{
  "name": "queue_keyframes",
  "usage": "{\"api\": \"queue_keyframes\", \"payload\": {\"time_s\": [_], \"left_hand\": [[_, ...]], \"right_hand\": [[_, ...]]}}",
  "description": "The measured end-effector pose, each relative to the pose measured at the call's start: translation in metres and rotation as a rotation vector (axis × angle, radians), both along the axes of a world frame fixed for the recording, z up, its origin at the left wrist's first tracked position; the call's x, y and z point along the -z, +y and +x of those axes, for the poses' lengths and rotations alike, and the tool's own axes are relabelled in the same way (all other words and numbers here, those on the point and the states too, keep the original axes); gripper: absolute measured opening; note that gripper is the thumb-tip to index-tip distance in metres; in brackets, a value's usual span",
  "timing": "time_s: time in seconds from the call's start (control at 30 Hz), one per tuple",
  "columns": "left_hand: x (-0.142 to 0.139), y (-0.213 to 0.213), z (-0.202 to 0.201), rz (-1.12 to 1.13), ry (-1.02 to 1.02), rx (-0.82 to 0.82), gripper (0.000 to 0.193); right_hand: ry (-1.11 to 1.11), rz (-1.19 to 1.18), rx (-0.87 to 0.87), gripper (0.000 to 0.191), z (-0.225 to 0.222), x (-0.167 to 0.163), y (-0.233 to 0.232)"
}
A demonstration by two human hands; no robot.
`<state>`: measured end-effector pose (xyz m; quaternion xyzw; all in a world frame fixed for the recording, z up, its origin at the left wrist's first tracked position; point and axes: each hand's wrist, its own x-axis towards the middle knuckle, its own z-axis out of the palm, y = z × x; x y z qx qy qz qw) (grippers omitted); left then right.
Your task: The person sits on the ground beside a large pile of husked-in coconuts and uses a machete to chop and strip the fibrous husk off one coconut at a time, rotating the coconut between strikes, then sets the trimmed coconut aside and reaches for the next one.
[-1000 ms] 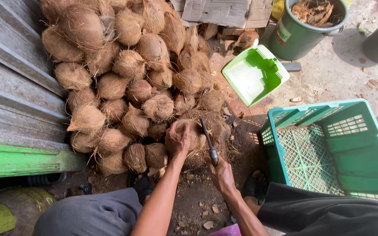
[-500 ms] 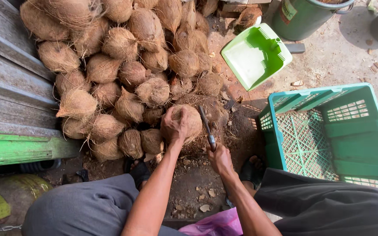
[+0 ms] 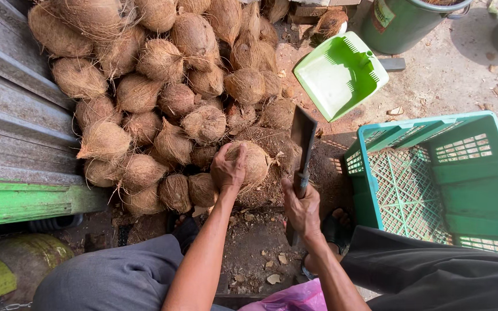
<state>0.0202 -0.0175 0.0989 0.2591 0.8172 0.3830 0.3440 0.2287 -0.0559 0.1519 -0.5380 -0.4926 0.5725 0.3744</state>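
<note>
brown fibrous coconut (image 3: 253,163) upright beside the pile; dark cleaver (image 3: 302,138) raised, blade up.

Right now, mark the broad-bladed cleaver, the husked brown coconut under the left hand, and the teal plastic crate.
broad-bladed cleaver (image 3: 303,133), head view, flat of the blade.
husked brown coconut (image 3: 256,162), head view, fibrous side.
teal plastic crate (image 3: 472,173), head view, inner wall.
</note>
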Motion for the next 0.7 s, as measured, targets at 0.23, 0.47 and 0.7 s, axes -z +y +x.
{"api": "queue_keyframes", "payload": {"time_s": [0.23, 0.47, 0.7], "left_hand": [[0.005, 0.002, -0.002, -0.061, 0.096, 0.039, 0.068], [0.026, 0.010, 0.009, 0.081, 0.277, -0.032, 0.062], [0.022, 0.002, -0.004, -0.001, 0.212, 0.008, 0.074]], "right_hand": [[-0.371, -0.071, -0.146, 0.047, -0.003, 0.012, -0.010], [-0.342, -0.155, -0.136, 0.038, -0.008, 0.032, -0.006], [-0.529, -0.170, -0.242, 0.048, -0.005, 0.010, -0.004]]}}
